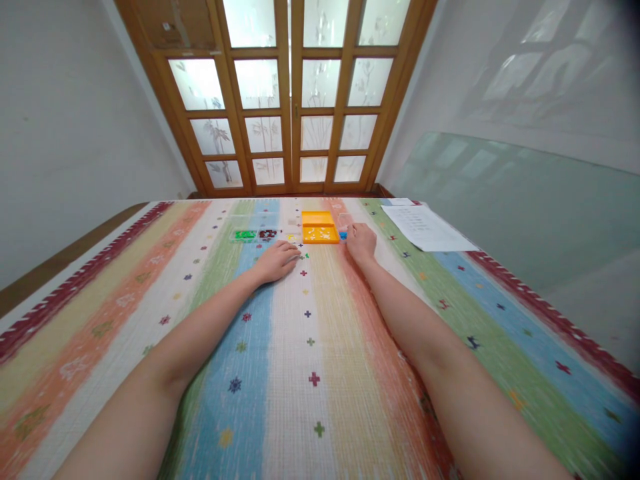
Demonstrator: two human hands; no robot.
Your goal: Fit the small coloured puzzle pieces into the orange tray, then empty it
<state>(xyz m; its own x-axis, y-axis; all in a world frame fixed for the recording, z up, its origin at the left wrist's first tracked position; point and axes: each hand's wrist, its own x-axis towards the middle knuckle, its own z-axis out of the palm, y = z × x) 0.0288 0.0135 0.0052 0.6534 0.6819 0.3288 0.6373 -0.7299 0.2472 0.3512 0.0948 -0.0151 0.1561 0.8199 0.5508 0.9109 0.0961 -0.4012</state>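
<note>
Case (318, 217) open on bench (295, 400). Right hand (362, 241) at blue pieces (343, 235), just right of case; step judged: handling pieces. Left hand (280, 261) front-left of case. Grip, both hands: cannot tell. Next move calls for fine fingertip control.

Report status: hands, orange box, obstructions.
Left hand near front left corner of orange box. Right hand at blue item, box's right side. Box open, white pieces inside. Nothing seen blocking it.
</note>
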